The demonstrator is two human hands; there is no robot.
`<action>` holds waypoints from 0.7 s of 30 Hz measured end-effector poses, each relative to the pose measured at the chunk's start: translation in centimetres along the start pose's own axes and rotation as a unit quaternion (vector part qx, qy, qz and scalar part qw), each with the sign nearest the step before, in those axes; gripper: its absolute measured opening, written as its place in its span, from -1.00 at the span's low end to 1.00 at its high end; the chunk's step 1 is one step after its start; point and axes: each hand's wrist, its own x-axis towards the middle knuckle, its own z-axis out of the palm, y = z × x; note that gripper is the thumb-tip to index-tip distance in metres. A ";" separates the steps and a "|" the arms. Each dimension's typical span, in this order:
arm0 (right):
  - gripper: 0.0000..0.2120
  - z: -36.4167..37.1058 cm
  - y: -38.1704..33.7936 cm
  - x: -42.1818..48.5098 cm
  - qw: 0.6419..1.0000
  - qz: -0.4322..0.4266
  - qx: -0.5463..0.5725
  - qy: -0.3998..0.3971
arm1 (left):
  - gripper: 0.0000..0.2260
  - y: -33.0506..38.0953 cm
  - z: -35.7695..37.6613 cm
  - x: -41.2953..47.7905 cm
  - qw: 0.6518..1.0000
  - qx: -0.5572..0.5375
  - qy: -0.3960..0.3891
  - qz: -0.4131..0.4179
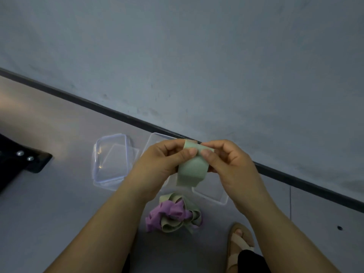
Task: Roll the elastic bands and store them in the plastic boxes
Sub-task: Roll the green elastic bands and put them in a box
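A pale green elastic band point(194, 169) is held up in front of me above the floor. My left hand point(163, 164) pinches its upper left edge between thumb and fingers. My right hand point(229, 164) pinches the upper right edge, thumb tips nearly meeting. The band's lower end hangs down in a fold. Below it on the floor lies a tangled heap of purple and green elastic bands point(174, 214). A clear plastic box point(211, 197) sits on the floor behind my hands, mostly hidden by them.
A clear plastic box with its lid point(111, 162) lies on the floor to the left. A dark baseboard point(110, 111) runs diagonally along the grey wall. My sandalled foot point(239, 245) is at the lower right. A black object with metal studs point(23, 160) is at the left edge.
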 end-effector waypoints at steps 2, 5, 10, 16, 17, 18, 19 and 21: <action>-0.89 -0.3 -0.1 0.1 0.999 -0.023 -0.023 0.003 | -0.71 0.1 0.2 -0.1 1.000 0.024 0.000 0.010; -0.83 -0.7 -0.2 0.1 0.996 -0.055 -0.073 -0.008 | -0.74 0.2 0.4 -0.2 0.999 0.045 0.007 0.013; -0.74 -1.0 0.1 0.2 0.990 -0.079 -0.113 -0.018 | -0.86 0.2 0.2 -0.2 0.997 0.073 0.008 0.025; -0.88 -0.9 0.4 0.5 0.997 -0.018 -0.071 -0.024 | -0.79 0.2 0.0 0.0 0.995 0.068 0.038 0.057; -0.90 -0.9 0.4 0.5 0.998 -0.011 -0.061 -0.022 | -0.77 0.1 0.0 0.0 0.995 0.070 0.042 0.062; -0.92 -0.8 0.3 0.5 0.999 -0.005 -0.050 -0.021 | -0.76 0.1 0.0 0.0 0.994 0.072 0.045 0.067; -0.92 -0.7 0.3 0.5 0.999 -0.002 -0.041 -0.021 | -0.75 0.1 -0.1 0.0 0.994 0.075 0.047 0.070; -0.93 -0.7 0.3 0.5 0.999 -0.002 -0.039 -0.021 | -0.78 0.0 -0.1 0.0 0.993 0.082 0.049 0.076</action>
